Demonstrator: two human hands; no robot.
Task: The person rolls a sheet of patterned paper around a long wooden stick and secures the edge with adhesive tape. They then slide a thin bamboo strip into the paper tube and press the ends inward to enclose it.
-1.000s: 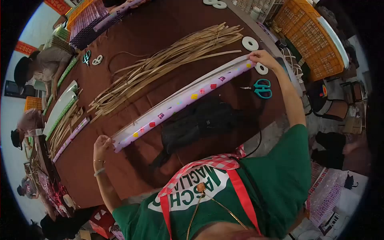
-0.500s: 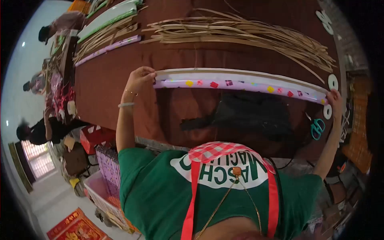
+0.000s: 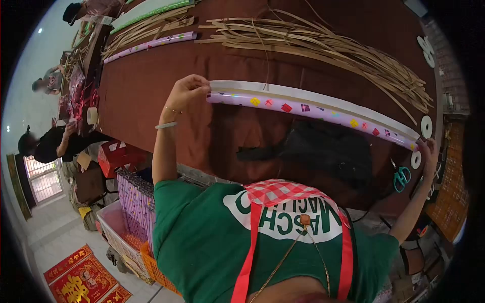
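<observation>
A lilac sheet of wrapping paper (image 3: 313, 112) printed with colourful gift boxes lies rolled lengthwise in front of me, its white underside showing along the far side. A thin tan strip (image 3: 283, 96) runs along the paper between the white band and the printed roll. My left hand (image 3: 191, 90) pinches the left end, thumb against fingers. At the opposite end, my right hand (image 3: 428, 150) grips the corner with bent fingers. Teal-handled scissors (image 3: 401, 178) lie near my right forearm. Dark cloth (image 3: 323, 151) is spread on the table on my side of the paper.
A long bundle of tan strips (image 3: 323, 48) lies across the brown-covered table (image 3: 136, 103). Another patterned roll (image 3: 151, 46) is at the far left. White tape rolls (image 3: 426, 126) sit along the right edge. A person in black (image 3: 50, 144) is at the left.
The tan strip, earlier along the paper's far edge, now lies beside the printed roll. The view has shifted, and the paper slants more, its right end nearer me. Both hands keep hold.
</observation>
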